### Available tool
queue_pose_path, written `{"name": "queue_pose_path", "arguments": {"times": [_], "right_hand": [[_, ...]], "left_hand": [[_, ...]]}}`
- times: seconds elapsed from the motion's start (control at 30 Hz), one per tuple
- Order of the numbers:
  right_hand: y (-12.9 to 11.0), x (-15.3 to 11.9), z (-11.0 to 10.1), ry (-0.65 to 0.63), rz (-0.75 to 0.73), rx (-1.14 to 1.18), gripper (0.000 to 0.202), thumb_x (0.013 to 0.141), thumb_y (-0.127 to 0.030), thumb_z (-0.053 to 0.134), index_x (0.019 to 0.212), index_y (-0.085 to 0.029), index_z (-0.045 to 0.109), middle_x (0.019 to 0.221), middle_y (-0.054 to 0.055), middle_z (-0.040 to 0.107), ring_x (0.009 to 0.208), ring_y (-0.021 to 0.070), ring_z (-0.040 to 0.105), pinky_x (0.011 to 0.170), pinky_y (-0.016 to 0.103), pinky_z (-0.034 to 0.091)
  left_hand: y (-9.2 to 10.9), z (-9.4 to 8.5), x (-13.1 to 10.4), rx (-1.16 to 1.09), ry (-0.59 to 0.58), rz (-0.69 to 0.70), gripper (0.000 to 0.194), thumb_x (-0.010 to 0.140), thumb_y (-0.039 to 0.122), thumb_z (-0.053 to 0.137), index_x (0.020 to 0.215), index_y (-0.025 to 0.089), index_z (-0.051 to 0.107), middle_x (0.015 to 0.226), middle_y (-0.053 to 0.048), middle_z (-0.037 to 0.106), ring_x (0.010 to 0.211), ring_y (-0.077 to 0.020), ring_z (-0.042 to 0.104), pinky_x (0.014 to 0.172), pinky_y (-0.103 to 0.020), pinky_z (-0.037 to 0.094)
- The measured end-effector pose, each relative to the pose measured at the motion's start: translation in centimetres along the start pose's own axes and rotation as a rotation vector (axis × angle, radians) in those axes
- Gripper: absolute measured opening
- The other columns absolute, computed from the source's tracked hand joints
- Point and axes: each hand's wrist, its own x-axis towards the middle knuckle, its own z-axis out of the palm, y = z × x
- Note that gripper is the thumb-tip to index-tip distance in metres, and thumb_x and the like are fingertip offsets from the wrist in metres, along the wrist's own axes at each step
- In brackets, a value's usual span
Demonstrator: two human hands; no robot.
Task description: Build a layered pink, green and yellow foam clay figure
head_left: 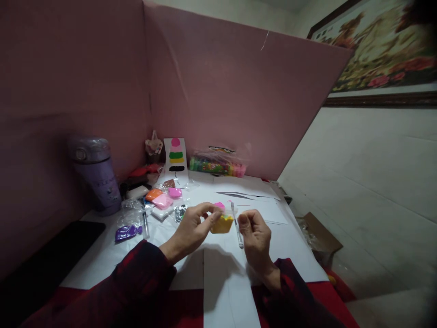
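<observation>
My left hand (194, 228) pinches the top edge of a small clear packet of yellow modelling clay (221, 225), held up above the white paper. Close by on the right, my right hand (256, 237) is closed with thumb pressed against the fingers. Whatever it may hold is too small to make out. Between the two hands, a small fork (237, 230) lies on the paper with its tines pointing away from me. A bright pink piece (219, 206) shows just behind the packet, partly hidden by my left fingers.
Bagged clay in orange (154, 195), light pink (162, 201) and purple (127, 233) lies to the left, near a purple tumbler (97, 177). A sheet with coloured shapes (176, 157) leans at the back beside a bag of colourful sticks (218, 166). Pink panels (232, 95) enclose the table.
</observation>
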Motion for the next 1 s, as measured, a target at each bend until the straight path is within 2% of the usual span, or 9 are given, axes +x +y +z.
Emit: {"name": "queue_pose_path", "arguments": {"times": [0.03, 0.07, 0.13, 0.17, 0.23, 0.3, 0.5, 0.7, 1.0], "right_hand": [[-0.2, 0.3, -0.1, 0.052, -0.014, -0.019, 0.023, 0.091, -0.040, 0.057, 0.079, -0.020, 0.052, 0.068, -0.002, 0.047, 0.060, 0.0122, 0.044, 0.054, 0.024, 0.038], [-0.4, 0.5, -0.2, 0.051, -0.030, -0.037, 0.020, 0.088, -0.038, 0.061, 0.085, -0.020, 0.053, 0.072, -0.001, 0.049, 0.063, 0.0130, 0.046, 0.057, 0.025, 0.040], [-0.8, 0.9, -0.2, -0.044, -0.076, -0.078, 0.020, 0.085, -0.037, 0.066, 0.092, -0.020, 0.058, 0.082, 0.001, 0.052, 0.064, 0.0132, 0.046, 0.058, 0.026, 0.041], [-0.9, 1.0, -0.1, -0.094, -0.101, -0.086, 0.018, 0.085, -0.036, 0.065, 0.090, -0.020, 0.059, 0.086, 0.002, 0.053, 0.066, 0.0137, 0.047, 0.058, 0.026, 0.041], [-1.0, 1.0, 0.1, -0.161, -0.098, -0.070, 0.015, 0.090, -0.033, 0.059, 0.081, -0.020, 0.059, 0.078, 0.001, 0.052, 0.067, 0.0144, 0.048, 0.060, 0.026, 0.041], [-1.0, 0.8, 0.3, -0.163, -0.080, -0.028, 0.018, 0.091, -0.030, 0.058, 0.076, -0.020, 0.057, 0.074, 0.000, 0.051, 0.067, 0.0141, 0.049, 0.060, 0.026, 0.041], [-0.5, 0.6, 0.3, -0.187, -0.039, 0.002, 0.017, 0.089, -0.031, 0.060, 0.076, -0.019, 0.057, 0.072, -0.001, 0.051, 0.063, 0.0126, 0.048, 0.057, 0.024, 0.039], [-0.5, 0.7, 0.3, -0.217, -0.062, 0.024, 0.017, 0.089, -0.028, 0.060, 0.075, -0.018, 0.057, 0.072, -0.001, 0.051, 0.064, 0.0125, 0.048, 0.058, 0.024, 0.039], [-0.7, 0.5, 0.4, -0.211, -0.017, 0.031, 0.017, 0.086, -0.029, 0.063, 0.075, -0.018, 0.057, 0.067, -0.002, 0.051, 0.060, 0.0114, 0.046, 0.054, 0.023, 0.038]], "left_hand": [[-0.2, 0.0, 0.1, -0.077, -0.001, -0.041, 0.024, 0.089, 0.034, 0.054, 0.087, 0.014, 0.068, 0.084, -0.007, 0.070, 0.076, -0.0157, 0.062, 0.067, -0.027, 0.047], [-0.4, 0.0, 0.1, -0.150, -0.012, -0.079, 0.027, 0.088, 0.036, 0.055, 0.087, 0.013, 0.068, 0.083, -0.008, 0.070, 0.074, -0.0155, 0.061, 0.065, -0.026, 0.047], [-0.8, 0.1, 0.2, -0.257, -0.029, -0.137, 0.031, 0.086, 0.040, 0.057, 0.086, 0.012, 0.067, 0.079, -0.007, 0.068, 0.069, -0.0146, 0.060, 0.062, -0.025, 0.046], [-1.0, 0.2, 0.2, -0.291, -0.045, -0.152, 0.032, 0.085, 0.042, 0.058, 0.085, 0.011, 0.067, 0.078, -0.007, 0.068, 0.069, -0.0143, 0.059, 0.062, -0.025, 0.046], [-1.2, 0.4, 0.2, -0.334, -0.077, -0.163, 0.032, 0.084, 0.042, 0.060, 0.086, 0.011, 0.067, 0.078, -0.007, 0.067, 0.070, -0.0143, 0.059, 0.063, -0.025, 0.047], [-1.4, 0.6, 0.1, -0.353, -0.093, -0.160, 0.030, 0.083, 0.040, 0.062, 0.087, 0.011, 0.066, 0.080, -0.007, 0.067, 0.073, -0.0146, 0.059, 0.066, -0.026, 0.047], [-1.8, 0.7, 0.1, -0.295, -0.079, -0.172, 0.023, 0.081, 0.035, 0.065, 0.080, 0.012, 0.063, 0.077, -0.005, 0.063, 0.072, -0.0139, 0.057, 0.066, -0.026, 0.046], [-1.4, 0.6, 0.2, -0.238, -0.106, -0.158, 0.021, 0.080, 0.034, 0.064, 0.080, 0.013, 0.063, 0.077, -0.005, 0.063, 0.072, -0.0146, 0.056, 0.066, -0.027, 0.044], [-1.1, 0.4, 0.2, -0.163, -0.091, -0.142, 0.017, 0.079, 0.030, 0.062, 0.077, 0.013, 0.063, 0.074, -0.003, 0.063, 0.070, -0.0133, 0.055, 0.065, -0.026, 0.042]]}}
